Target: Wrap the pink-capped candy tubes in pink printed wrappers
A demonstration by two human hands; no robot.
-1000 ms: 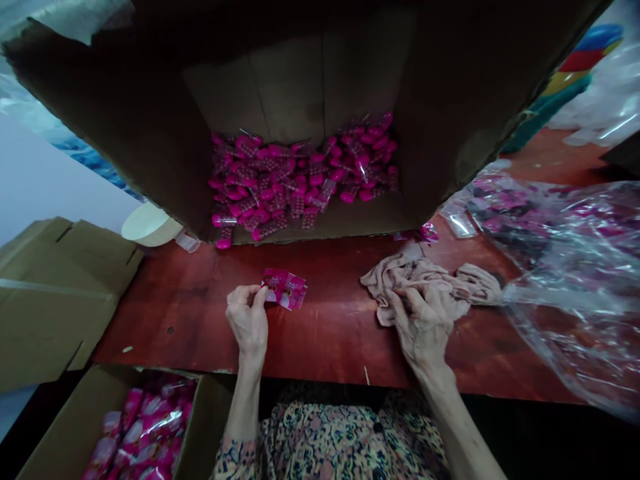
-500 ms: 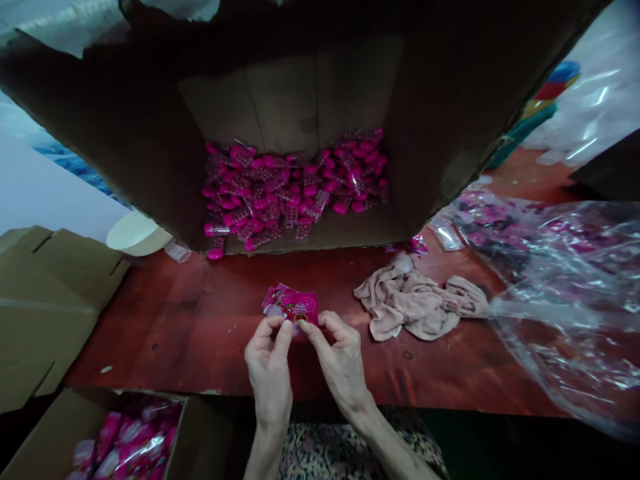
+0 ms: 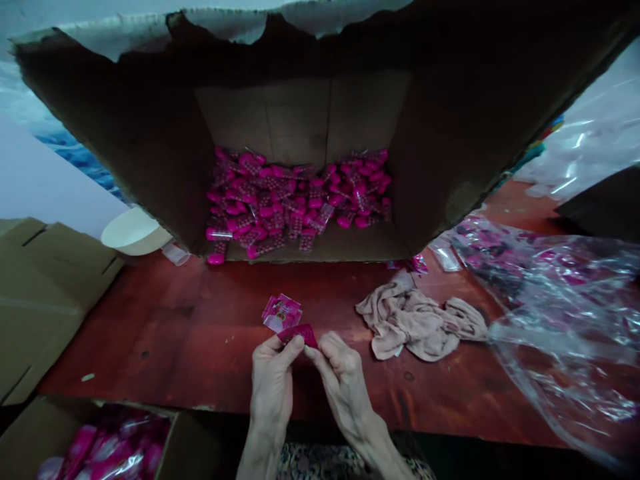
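Observation:
My left hand pinches the left end of a thin pink printed piece, thumb on top. At the lower right corner of that piece, my right hand has its thumb and fingers closed on it. The piece is tilted and slightly bent, just above the red table. Right behind it lies a small stack of similar pink printed pieces; whether they are sachets or labels I cannot tell.
A large open cardboard box holds many pink-capped clear tubes. To the right lie a crumpled beige cloth and a clear plastic bag. A smaller carton with pink packs stands lower left, near a white round container.
Both hands have drawn the pink piece back from the stack, which now shows more fully. The piece has tilted and bent. The camera view has shifted slightly.

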